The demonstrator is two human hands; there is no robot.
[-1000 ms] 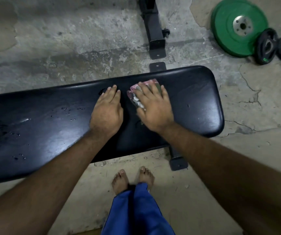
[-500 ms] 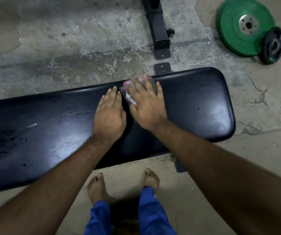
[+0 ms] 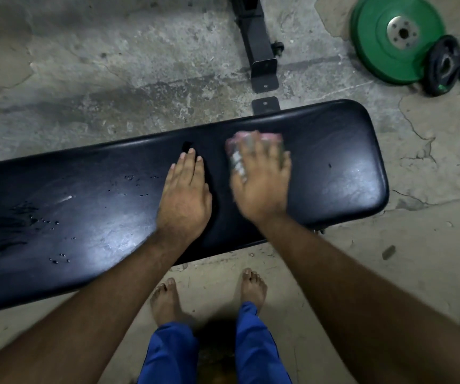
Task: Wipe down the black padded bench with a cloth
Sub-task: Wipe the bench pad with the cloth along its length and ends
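The black padded bench (image 3: 90,212) runs across the view from lower left to upper right. Water droplets dot its left half. My left hand (image 3: 184,195) lies flat on the pad near the middle, fingers together, holding nothing. To its right, my right hand (image 3: 262,178) presses a pink and grey cloth (image 3: 235,159) onto the pad; it is blurred. The cloth shows past my fingertips and beside my thumb, the remainder hidden under my palm.
A black metal frame leg (image 3: 259,51) stands on the cracked concrete floor beyond the bench. A green weight plate (image 3: 389,48) and two small black plates (image 3: 445,65) lie at the top right. My bare feet (image 3: 253,286) stand just before the bench.
My right hand with the cloth slid left toward my left hand, then back to the right along the pad. My left hand stayed put. My feet moved apart.
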